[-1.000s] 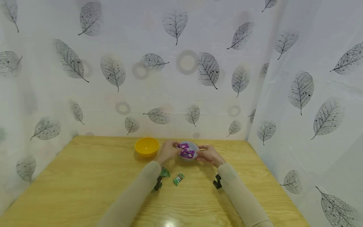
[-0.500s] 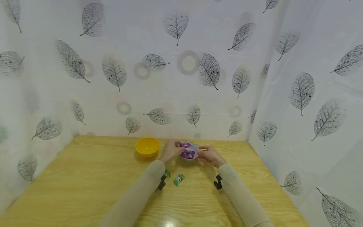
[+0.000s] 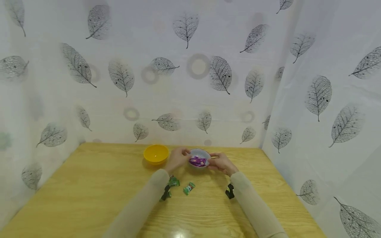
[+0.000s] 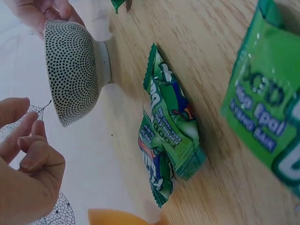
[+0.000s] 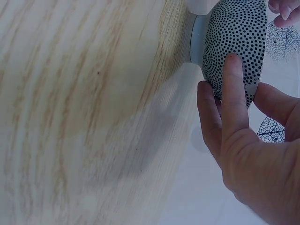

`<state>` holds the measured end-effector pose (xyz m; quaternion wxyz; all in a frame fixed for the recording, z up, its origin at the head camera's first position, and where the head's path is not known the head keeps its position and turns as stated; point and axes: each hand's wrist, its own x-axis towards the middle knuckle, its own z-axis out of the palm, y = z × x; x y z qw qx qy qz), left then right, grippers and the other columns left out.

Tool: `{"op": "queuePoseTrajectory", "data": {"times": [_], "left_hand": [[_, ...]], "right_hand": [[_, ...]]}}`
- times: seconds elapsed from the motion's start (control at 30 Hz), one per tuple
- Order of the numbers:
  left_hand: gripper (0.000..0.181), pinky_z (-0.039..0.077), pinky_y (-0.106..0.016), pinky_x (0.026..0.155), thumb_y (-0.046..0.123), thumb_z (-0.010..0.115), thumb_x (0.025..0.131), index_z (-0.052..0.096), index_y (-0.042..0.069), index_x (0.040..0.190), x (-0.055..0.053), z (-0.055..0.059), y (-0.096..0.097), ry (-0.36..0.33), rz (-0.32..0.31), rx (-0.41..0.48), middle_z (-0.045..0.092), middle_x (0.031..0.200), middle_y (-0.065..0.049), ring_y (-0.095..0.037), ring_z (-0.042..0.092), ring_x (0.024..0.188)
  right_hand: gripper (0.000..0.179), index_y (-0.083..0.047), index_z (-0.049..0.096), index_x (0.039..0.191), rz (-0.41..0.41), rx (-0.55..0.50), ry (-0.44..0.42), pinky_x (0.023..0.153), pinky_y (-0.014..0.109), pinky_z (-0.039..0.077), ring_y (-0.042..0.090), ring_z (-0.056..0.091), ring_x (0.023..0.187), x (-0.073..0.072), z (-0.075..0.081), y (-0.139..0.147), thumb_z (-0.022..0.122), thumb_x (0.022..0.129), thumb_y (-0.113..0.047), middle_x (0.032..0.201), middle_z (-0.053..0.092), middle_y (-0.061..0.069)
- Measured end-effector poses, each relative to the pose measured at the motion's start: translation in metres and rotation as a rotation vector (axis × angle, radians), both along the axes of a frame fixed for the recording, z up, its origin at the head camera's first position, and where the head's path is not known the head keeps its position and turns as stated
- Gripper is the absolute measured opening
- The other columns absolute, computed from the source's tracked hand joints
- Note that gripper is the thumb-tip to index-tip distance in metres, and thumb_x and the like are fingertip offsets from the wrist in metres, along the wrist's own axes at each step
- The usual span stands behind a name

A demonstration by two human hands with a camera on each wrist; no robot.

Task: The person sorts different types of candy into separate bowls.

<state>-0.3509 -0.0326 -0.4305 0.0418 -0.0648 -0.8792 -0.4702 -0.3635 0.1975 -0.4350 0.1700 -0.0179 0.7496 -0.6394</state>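
Observation:
A small bowl (image 3: 200, 152), dotted black on white outside (image 4: 72, 70), stands near the back of the table with purple-wrapped candies (image 3: 197, 161) inside. My right hand (image 3: 220, 163) grips its right side, thumb at the rim and fingers against the dotted wall (image 5: 239, 37). At the left rim is my left hand (image 3: 177, 160). In the left wrist view that hand (image 4: 28, 173) has loosely bent fingers, apart from the bowl, with nothing visible between them. Green-wrapped candies (image 4: 173, 122) lie on the table in front, partly hidden by the left wrist in the head view.
A yellow bowl (image 3: 156, 154) stands left of the dotted one, close to my left hand. One green candy (image 3: 189, 188) lies between my forearms. Leaf-printed white sheeting (image 3: 166, 99) rises behind the wooden table (image 3: 89, 191) and along its sides.
The upper purple candy near my left fingertips no longer shows there; the purple candies now sit together low in the bowl. My left hand has shifted slightly; the right keeps its grip.

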Motion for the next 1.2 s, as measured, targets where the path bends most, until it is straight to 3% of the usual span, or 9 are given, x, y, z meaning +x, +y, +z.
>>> {"op": "queuePoseTrajectory", "data": {"times": [0.1,0.27,0.53,0.67,0.77,0.9,1.07,1.2], "left_hand": [[0.018,0.055,-0.033,0.074,0.02,0.068,0.09,0.072,0.009,0.104,0.001,0.001,-0.003,0.02,0.004,-0.003,0.07,0.099,-0.009,-0.021,0.061,0.087],[0.016,0.054,-0.036,0.079,0.018,0.067,0.091,0.072,0.007,0.102,0.006,0.001,-0.008,0.067,-0.023,0.028,0.07,0.1,-0.01,-0.023,0.061,0.09],[0.02,0.052,-0.03,0.076,0.017,0.067,0.092,0.071,0.003,0.106,0.013,0.006,-0.019,0.082,-0.059,0.054,0.071,0.098,-0.008,-0.02,0.06,0.089],[0.018,0.054,-0.031,0.077,0.019,0.067,0.093,0.072,0.006,0.104,0.017,0.01,-0.024,0.091,-0.065,0.06,0.071,0.097,-0.006,-0.019,0.061,0.089],[0.017,0.054,-0.032,0.077,0.02,0.066,0.093,0.071,0.007,0.103,0.021,0.011,-0.029,0.095,-0.065,0.067,0.071,0.098,-0.005,-0.018,0.061,0.089],[0.02,0.054,-0.034,0.082,0.02,0.066,0.093,0.069,0.007,0.108,0.026,0.01,-0.037,0.068,-0.049,0.092,0.069,0.102,-0.005,-0.019,0.06,0.092],[0.023,0.055,-0.038,0.09,0.019,0.064,0.095,0.068,0.006,0.112,0.031,0.008,-0.05,0.046,-0.022,0.133,0.068,0.107,-0.007,-0.02,0.062,0.098],[0.022,0.056,-0.035,0.085,0.019,0.064,0.095,0.069,0.008,0.113,0.031,0.008,-0.063,0.033,0.013,0.162,0.068,0.11,-0.007,-0.021,0.062,0.098]], "right_hand": [[0.05,0.011,0.036,0.144,0.013,-0.006,0.007,0.096,0.041,0.053,0.019,0.071,0.085,0.0,0.0,0.001,0.052,0.098,0.001,0.122,0.059,0.032],[0.049,0.012,0.036,0.143,-0.005,-0.01,0.0,0.097,0.043,0.052,0.023,0.072,0.088,0.001,0.002,0.003,0.052,0.098,-0.001,0.123,0.058,0.034],[0.05,0.013,0.034,0.144,-0.053,0.002,0.035,0.103,0.048,0.048,0.039,0.061,0.116,0.0,0.006,0.005,0.049,0.099,-0.002,0.137,0.049,0.036],[0.048,0.012,0.036,0.143,-0.091,-0.007,0.041,0.098,0.041,0.054,0.041,0.057,0.122,0.0,0.009,0.007,0.05,0.099,-0.002,0.138,0.048,0.035],[0.048,0.012,0.039,0.141,-0.119,-0.01,0.059,0.089,0.035,0.058,0.039,0.058,0.116,0.001,0.01,0.007,0.054,0.098,-0.003,0.135,0.05,0.033],[0.046,0.013,0.044,0.138,-0.151,0.015,0.119,0.083,0.031,0.06,0.032,0.059,0.108,0.003,0.011,0.005,0.055,0.098,-0.006,0.13,0.052,0.031],[0.043,0.011,0.048,0.135,-0.144,0.023,0.181,0.085,0.034,0.059,0.041,0.057,0.114,0.006,0.012,-0.002,0.058,0.097,-0.008,0.131,0.053,0.031],[0.043,0.009,0.051,0.135,-0.093,0.029,0.22,0.088,0.038,0.059,0.045,0.054,0.12,0.01,0.014,-0.009,0.059,0.097,-0.008,0.133,0.053,0.031]]}}
